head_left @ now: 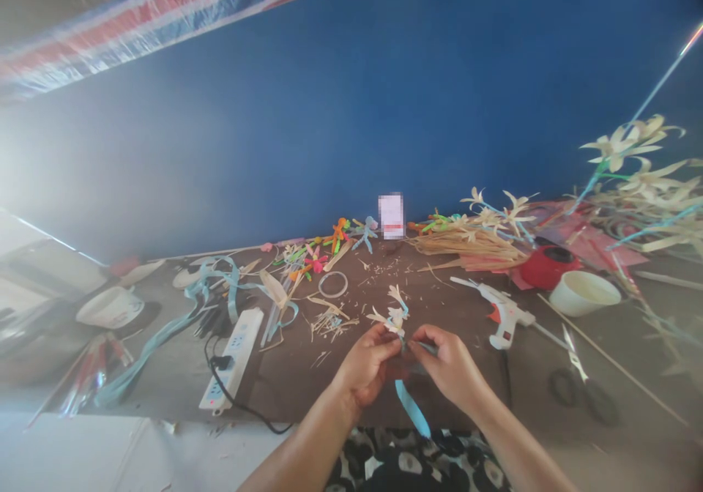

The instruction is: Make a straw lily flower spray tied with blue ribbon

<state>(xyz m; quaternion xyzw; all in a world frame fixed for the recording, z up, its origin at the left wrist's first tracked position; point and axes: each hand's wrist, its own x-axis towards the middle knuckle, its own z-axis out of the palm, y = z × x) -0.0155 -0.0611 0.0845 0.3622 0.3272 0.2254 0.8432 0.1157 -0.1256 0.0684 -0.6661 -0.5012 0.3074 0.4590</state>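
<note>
My left hand (pixel 369 364) pinches a small sprig of cream, husk-like flowers (pixel 394 321) by its stem, low over the table. Close beside it, my right hand (pixel 446 360) is closed with thumb and fingertips together at the stem, on a light-blue ribbon (pixel 411 408). The ribbon's loose end hangs down between my wrists toward my lap. Fingers cover the spot where ribbon and stem meet. A white glue gun (pixel 508 316) lies to the right of my right hand, with scissors (pixel 576 367) farther right.
A white power strip (pixel 233 360) with a black cable lies left, near a long blue ribbon (pixel 159 353). Husk scraps (pixel 332 321) and a clear ring (pixel 332 284) lie ahead. A white cup (pixel 585 294) and finished flower stems (pixel 620 148) stand right. A blue panel (pixel 329 111) rises behind.
</note>
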